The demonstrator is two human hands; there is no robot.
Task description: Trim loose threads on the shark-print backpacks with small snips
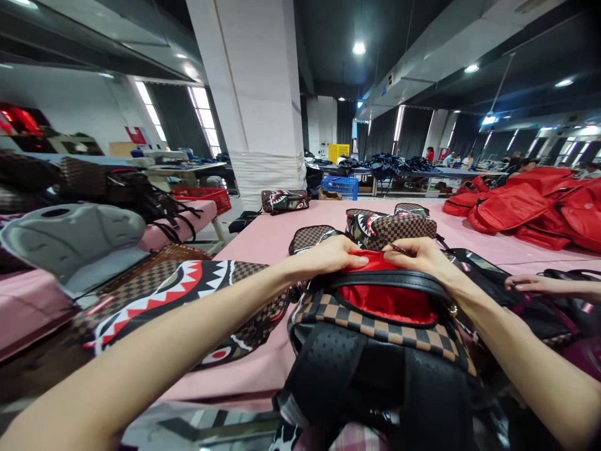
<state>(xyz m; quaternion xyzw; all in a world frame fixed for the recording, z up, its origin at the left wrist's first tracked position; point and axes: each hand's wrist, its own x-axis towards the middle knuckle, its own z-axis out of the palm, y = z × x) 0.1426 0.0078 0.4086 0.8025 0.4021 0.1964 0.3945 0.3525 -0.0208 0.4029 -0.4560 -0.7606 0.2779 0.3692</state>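
Observation:
A brown-and-black checkered backpack (375, 327) stands close in front of me, its black padded shoulder straps facing my body. The top is unzipped, and red lining (387, 300) shows inside below the black carry handle (389, 280). On the far rim of the opening, my left hand (334, 254) pinches the red lining edge between thumb and fingers. Just to the right, my right hand (417, 255) grips the same rim, its fingers closed on the edge and a thin dark strip by the fingertips. The backpack's far face is hidden.
A shark-mouth checkered backpack (154, 304) lies left on the pink table (239, 241). Smaller checkered bags (399, 230) stand beyond my hands. Red bags (530, 203) are piled at the right back. A co-worker's hand (530, 285) touches a black bag at right. A white pillar (256, 113) rises behind.

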